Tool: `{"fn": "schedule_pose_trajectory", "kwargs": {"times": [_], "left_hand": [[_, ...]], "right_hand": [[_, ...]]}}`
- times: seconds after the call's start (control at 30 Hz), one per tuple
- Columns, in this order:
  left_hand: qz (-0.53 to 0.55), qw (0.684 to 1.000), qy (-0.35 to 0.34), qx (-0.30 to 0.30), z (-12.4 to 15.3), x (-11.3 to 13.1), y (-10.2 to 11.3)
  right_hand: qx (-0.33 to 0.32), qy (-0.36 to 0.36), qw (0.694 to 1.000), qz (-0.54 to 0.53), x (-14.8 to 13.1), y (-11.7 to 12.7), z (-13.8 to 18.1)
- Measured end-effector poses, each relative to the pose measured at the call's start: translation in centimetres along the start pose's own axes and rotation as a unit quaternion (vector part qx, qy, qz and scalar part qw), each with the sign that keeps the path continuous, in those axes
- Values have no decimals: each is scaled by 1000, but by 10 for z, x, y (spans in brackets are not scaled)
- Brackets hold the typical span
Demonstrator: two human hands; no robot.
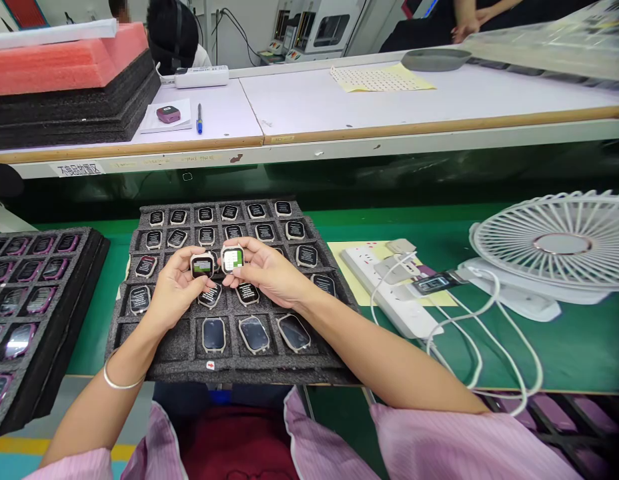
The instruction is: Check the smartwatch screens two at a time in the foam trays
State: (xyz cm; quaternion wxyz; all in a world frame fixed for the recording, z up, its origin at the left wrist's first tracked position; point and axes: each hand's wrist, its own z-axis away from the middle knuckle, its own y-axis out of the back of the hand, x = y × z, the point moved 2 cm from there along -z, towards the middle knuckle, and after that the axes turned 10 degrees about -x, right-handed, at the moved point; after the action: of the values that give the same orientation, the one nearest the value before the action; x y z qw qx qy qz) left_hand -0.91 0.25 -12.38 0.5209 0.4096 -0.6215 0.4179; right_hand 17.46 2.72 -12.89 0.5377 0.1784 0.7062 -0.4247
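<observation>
My left hand [175,290] pinches a square smartwatch [202,266] with a lit screen, and my right hand [270,272] pinches a second smartwatch [233,260] showing a green and white display. The two watches nearly touch above a dark grey foam tray [249,373]. Its square pockets hold several dark-screened watches [247,293], some partly hidden under my hands. In the nearest row, several glossy watch bodies [253,335] lie tilted in their pockets, and one pocket at the front left holds nothing visible.
A second foam tray of watches [64,267] sits left. To the right are a white power strip [389,293], white cables and a white fan [554,243]. Beyond the green bench stands a white bench with black and pink foam [64,60]; a co-worker's hands [464,28] are behind it.
</observation>
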Motion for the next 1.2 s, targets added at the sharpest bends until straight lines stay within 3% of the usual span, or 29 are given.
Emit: {"fn": "schedule_pose_trajectory", "kwargs": {"times": [0.57,1.2], "left_hand": [[-6,1000,20,0,1,-1,-1],[-5,1000,11,1,0,-1,2]], "right_hand": [[25,-34,999,-2,-2,1,0],[-3,-4,1000,1,-4,-2,3]]}}
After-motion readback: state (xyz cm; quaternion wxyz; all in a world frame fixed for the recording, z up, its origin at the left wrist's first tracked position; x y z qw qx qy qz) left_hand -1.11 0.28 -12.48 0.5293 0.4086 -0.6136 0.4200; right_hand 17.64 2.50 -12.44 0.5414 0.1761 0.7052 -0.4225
